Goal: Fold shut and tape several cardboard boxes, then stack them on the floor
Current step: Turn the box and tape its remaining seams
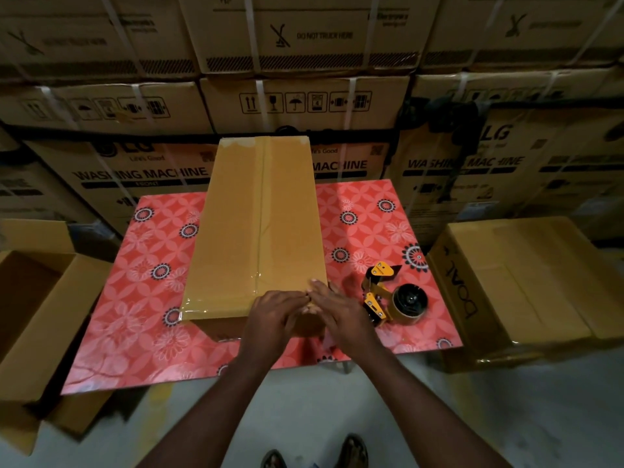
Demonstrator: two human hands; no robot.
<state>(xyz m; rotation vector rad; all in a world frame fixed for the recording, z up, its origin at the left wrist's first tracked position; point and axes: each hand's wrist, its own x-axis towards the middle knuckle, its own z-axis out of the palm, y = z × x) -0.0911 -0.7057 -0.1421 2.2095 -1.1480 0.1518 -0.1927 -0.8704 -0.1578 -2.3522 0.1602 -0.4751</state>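
The setting is presenting as a warehouse storage area. Large cartons [304, 106] are standing stacked in rows up to the top of the view, and they are carrying white strapping bands [259, 92], printed handling symbols [305, 102] and "WASHING MACHINE" lettering [141, 173]. A bare concrete floor [304, 400] is running below, with an open cardboard box [30, 315] sitting on it at the left and a second box [526, 285] at the right, while a table [135, 315] under a red floral cover is carrying a yellow tape dispenser [391, 298].
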